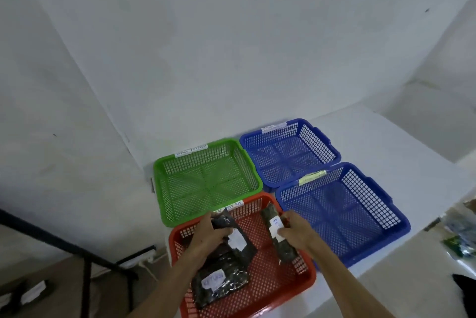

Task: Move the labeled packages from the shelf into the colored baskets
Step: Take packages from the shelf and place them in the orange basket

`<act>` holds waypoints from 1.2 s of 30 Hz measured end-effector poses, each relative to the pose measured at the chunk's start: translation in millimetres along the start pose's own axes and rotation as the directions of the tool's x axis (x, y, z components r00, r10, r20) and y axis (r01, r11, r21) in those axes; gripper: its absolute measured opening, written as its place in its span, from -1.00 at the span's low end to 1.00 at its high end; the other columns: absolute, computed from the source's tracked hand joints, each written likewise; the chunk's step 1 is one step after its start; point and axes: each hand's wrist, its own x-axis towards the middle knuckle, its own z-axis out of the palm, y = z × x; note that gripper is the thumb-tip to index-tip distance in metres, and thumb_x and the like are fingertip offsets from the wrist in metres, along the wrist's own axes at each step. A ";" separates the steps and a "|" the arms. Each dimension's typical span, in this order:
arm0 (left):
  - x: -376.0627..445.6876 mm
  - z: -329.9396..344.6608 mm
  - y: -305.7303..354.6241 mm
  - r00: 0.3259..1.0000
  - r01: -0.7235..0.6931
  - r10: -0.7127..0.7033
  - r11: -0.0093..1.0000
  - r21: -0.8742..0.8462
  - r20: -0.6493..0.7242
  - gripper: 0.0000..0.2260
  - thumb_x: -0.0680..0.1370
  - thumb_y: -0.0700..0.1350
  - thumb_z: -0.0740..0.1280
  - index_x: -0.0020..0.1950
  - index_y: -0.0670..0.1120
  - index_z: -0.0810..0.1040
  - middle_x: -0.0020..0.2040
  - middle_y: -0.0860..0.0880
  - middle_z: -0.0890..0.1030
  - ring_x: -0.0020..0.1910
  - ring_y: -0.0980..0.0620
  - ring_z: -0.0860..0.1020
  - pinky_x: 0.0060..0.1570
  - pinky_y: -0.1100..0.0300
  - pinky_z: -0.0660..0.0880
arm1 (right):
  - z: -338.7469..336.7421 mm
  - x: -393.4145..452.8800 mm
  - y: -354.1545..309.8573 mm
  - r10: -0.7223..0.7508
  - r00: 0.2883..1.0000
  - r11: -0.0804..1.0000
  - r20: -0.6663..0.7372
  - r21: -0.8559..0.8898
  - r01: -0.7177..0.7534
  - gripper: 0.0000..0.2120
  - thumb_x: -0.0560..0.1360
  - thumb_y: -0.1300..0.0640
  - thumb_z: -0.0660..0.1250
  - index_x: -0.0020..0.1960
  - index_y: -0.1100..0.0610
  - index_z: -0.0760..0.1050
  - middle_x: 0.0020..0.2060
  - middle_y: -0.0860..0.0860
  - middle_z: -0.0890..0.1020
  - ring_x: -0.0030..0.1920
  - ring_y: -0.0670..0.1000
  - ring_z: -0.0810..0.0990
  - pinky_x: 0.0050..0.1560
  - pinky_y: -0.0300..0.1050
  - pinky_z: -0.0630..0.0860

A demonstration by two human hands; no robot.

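Over the red basket (306,280), my left hand (208,230) grips a dark package with a white label (238,240). My right hand (295,231) grips a long dark package (279,236) with a white label, tilted lengthwise above the same basket. A third dark labeled package (219,284) lies in the red basket near its front. The green basket (203,178) sits behind the red one. Two blue baskets stand to the right, one far (288,153) and one near (340,212). All three hold nothing. The shelf is out of view.
The baskets stand on a white table (386,142) against a white wall. Small paper labels are stuck on the basket rims. A black metal frame (64,243) and a white power strip (134,258) are on the floor at left. Green and clear items (461,235) lie at the right edge.
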 end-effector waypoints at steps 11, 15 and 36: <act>42.9 68.9 13.3 0.986 -0.146 0.164 0.897 0.417 -0.007 -0.62 0.48 -0.15 0.49 0.19 -0.13 0.40 0.13 -0.08 0.60 0.13 -0.05 0.58 0.03 0.18 0.52 | 17.6 35.1 4.0 -0.275 0.951 0.961 -0.138 -0.045 0.272 -0.82 0.60 0.16 0.23 0.16 0.04 0.28 -0.14 0.01 0.57 -0.20 0.01 0.59 -0.29 -0.07 0.54; 48.9 79.5 8.8 0.978 -0.171 0.210 0.824 0.541 -0.010 -0.54 0.54 -0.09 0.43 0.34 -0.17 0.33 0.27 -0.14 0.54 0.27 -0.10 0.52 0.22 0.03 0.51 | 48.5 36.5 19.0 -0.395 0.897 0.916 -0.197 -0.154 0.369 -0.61 0.59 0.16 0.13 0.38 -0.13 0.24 0.02 -0.05 0.56 -0.04 -0.06 0.57 0.01 -0.05 0.62; 43.6 80.1 -24.4 0.929 -0.256 0.363 0.768 0.587 -0.069 -0.48 0.57 -0.10 0.37 0.48 -0.03 0.26 0.40 -0.07 0.36 0.37 -0.03 0.40 0.34 0.08 0.42 | 70.9 54.2 42.0 -0.451 0.893 0.826 -0.012 -0.385 0.412 -0.48 0.61 0.17 0.23 0.52 0.09 0.15 0.31 0.11 0.48 0.24 0.01 0.53 0.32 -0.15 0.47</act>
